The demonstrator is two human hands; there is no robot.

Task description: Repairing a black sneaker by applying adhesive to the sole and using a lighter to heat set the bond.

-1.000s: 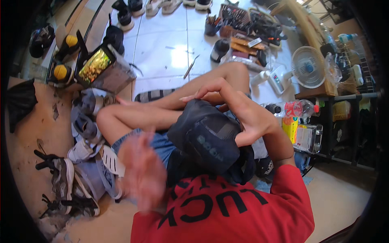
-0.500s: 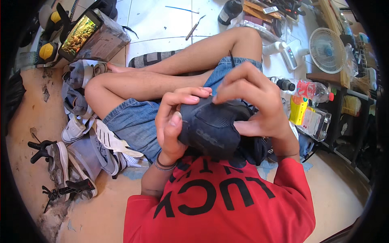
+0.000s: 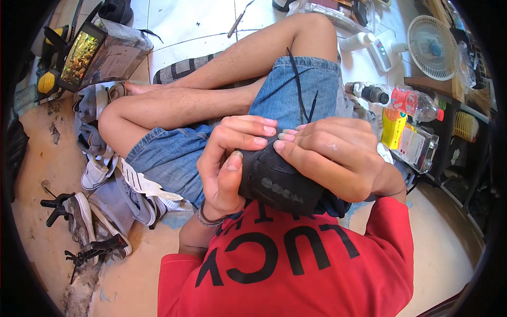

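Black shoe [image 3: 277, 185] sits in the head view between both hands, over the lap and just in front of the chest. The left hand [image 3: 226, 164] is closed on its left side, thumb toward the body and fingers over the far edge; the right hand [image 3: 340, 156] is clamped over its top and right side. The fingertips of both hands nearly meet along that far edge, and the shoe's sole cannot be made out.

Close ahead of the grip, a black lace [image 3: 300, 87] hangs over denim shorts [image 3: 171, 161]. Toward the body, the red shirt [image 3: 296, 274] lies right against the work, leaving little room on that side. Crossed legs [image 3: 216, 103] bar the way ahead and to the left.

Left of the grip, past the thigh, lie a white cut piece [image 3: 141, 179], a white shoe [image 3: 96, 171] and a pair of sneakers [image 3: 87, 222] with black clamps. Farther ahead-left, a lit screen [image 3: 82, 55] leans on a box [image 3: 119, 50].

Right of the grip, past the wrist, a clear bottle [image 3: 422, 107] and a yellow box [image 3: 393, 129] crowd near a dark rack [image 3: 459, 174]; a white fan [image 3: 434, 48] stands farther ahead-right.

More room opens above the lap, beyond the shins over pale tiles [image 3: 177, 24] with a pointed tool [image 3: 240, 20], and behind the right elbow over tan floor [image 3: 443, 238].
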